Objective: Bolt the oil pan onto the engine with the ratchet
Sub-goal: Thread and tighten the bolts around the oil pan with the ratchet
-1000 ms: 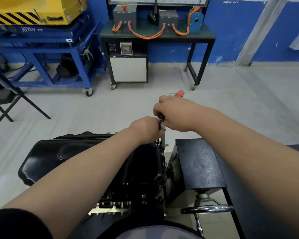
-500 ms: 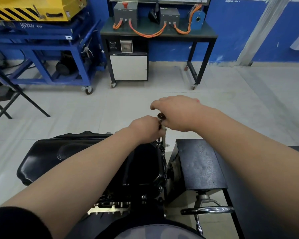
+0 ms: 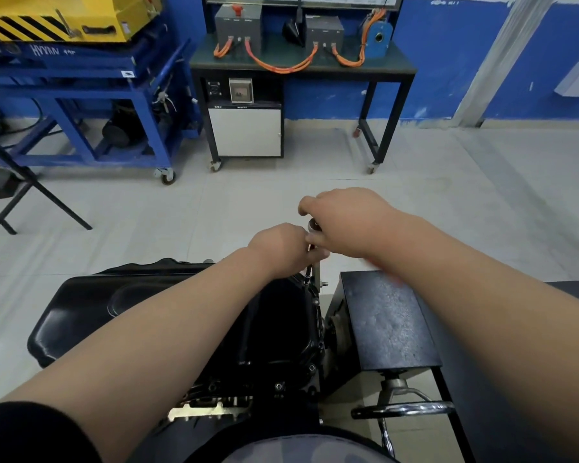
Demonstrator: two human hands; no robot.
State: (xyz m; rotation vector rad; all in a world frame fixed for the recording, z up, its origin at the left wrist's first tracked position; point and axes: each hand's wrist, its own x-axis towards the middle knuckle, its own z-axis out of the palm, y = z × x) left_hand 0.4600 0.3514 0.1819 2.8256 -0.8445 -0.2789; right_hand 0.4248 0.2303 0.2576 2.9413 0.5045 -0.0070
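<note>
Even, diffuse indoor light, moderately bright; source not in frame. Soft shadows on the floor [image 3: 248, 202] under the bench [image 3: 348, 73], top centre. Dull sheen on the oil pan [image 3: 81, 305], lower left; sharp glint on the handwheel [image 3: 405, 409], lower right. Wide-angle bowing toward the edges. Reddish motion smear just below the right hand [image 3: 348, 218].

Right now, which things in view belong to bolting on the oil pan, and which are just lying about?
In the job: ratchet, gripped by the left hand and the right hand; oil pan; engine.
Lying about: blue cart; yellow machine; bench with orange cables.
</note>
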